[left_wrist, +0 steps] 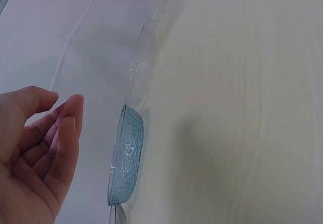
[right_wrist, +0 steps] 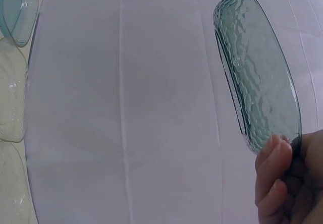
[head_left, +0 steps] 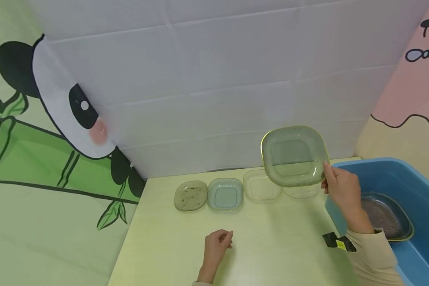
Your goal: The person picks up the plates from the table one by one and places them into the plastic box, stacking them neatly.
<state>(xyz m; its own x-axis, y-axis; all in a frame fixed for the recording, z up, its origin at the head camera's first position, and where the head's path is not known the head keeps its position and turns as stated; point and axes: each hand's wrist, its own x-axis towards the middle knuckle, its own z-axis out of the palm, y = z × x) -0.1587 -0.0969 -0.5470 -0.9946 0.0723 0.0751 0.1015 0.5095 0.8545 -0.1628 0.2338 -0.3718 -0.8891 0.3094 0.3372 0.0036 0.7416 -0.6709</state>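
Ahead of me: a pale, creased backdrop [head_left: 218, 67]. To my left, a printed panda face [head_left: 57, 95] with black ear [head_left: 16, 67], dark eye [head_left: 79, 113] and pink cheek [head_left: 99, 133]. A green bamboo stalk [head_left: 32, 151], outlined in black, meets the face; leaves [head_left: 111, 214] hang below. To my right, a pink figure [head_left: 407, 93] with a bow [head_left: 426, 53]. Below me, the pale yellow surface [head_left: 161, 250], faintly grained. Near its right edge: small black pieces [head_left: 330, 240], a yellow tag [head_left: 341, 244] between them.

On my feed I saw a pale yellow, faintly grained table [head_left: 171, 250] carrying, left to right, a speckled olive rounded-square dish [head_left: 191, 195], a translucent blue rounded-square dish [head_left: 225, 194] and two clear colourless rounded-square dishes [head_left: 261, 186]; flat black pieces [head_left: 330, 240] lay toward its right edge.
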